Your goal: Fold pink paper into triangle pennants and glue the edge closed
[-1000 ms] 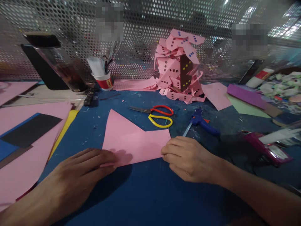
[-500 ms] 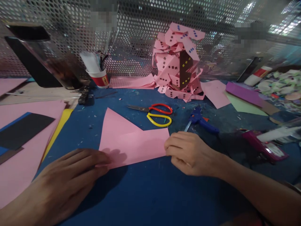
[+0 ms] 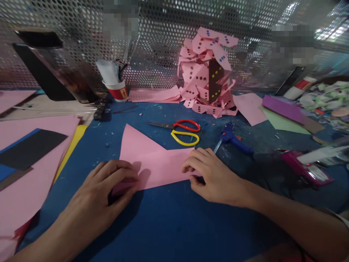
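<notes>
A folded sheet of pink paper [image 3: 158, 165] lies on the blue tabletop in front of me, with a pointed flap standing out at its upper left. At its lower left edge my left hand [image 3: 109, 185] pinches the paper between thumb and fingertips. Over the right end hovers or rests my right hand [image 3: 209, 174], fingers curved and thumb apart from them; whether it touches the sheet I cannot tell. Just beyond the paper lie scissors [image 3: 185, 133] with one red and one yellow handle. A blue glue gun [image 3: 231, 138] is beyond my right hand.
A pink paper model [image 3: 200, 78] with small dark squares stands at the back, beside pink strips [image 3: 154, 95]. Pink sheets [image 3: 40, 185] lie left. Also there: a paper cup of tools [image 3: 117, 91], a drink cup [image 3: 62, 69], purple paper [image 3: 283, 109], a magenta device [image 3: 308, 169].
My left hand has shifted right and up along the paper's lower edge. My right hand has moved slightly left over the sheet, and its thumb and fingers have parted.
</notes>
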A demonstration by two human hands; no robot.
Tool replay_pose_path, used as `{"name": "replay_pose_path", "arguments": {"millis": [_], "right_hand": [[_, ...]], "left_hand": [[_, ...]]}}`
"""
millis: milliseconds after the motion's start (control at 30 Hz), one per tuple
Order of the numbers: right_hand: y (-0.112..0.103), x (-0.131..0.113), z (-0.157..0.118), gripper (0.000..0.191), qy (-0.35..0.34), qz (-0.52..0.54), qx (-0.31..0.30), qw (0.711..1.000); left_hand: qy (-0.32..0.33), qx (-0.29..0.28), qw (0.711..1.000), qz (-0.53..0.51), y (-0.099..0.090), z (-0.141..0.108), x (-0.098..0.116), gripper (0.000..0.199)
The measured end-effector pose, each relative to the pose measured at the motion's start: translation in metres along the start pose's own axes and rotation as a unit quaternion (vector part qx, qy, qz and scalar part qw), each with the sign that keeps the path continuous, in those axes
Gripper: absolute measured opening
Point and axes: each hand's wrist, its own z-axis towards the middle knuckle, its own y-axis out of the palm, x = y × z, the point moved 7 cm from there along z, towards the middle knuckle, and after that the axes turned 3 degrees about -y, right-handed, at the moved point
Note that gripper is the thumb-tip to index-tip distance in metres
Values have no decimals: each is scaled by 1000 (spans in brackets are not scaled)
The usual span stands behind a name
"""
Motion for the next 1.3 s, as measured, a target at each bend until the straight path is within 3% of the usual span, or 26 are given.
{"name": "replay_pose_path", "arguments": {"millis": [367, 800, 1300], "right_hand": [[-2, 4, 0, 37, 5, 20, -33, 999], [-6, 6, 1, 46, -8, 47, -65, 997], [-9, 9, 1, 54, -14, 69, -90, 994]], "left_hand": [[40, -23, 997, 58, 2, -7, -11, 40], [10, -48, 999, -5, -1, -8, -7, 41], [35, -56, 998, -15, -1, -11, -25, 52]]}}
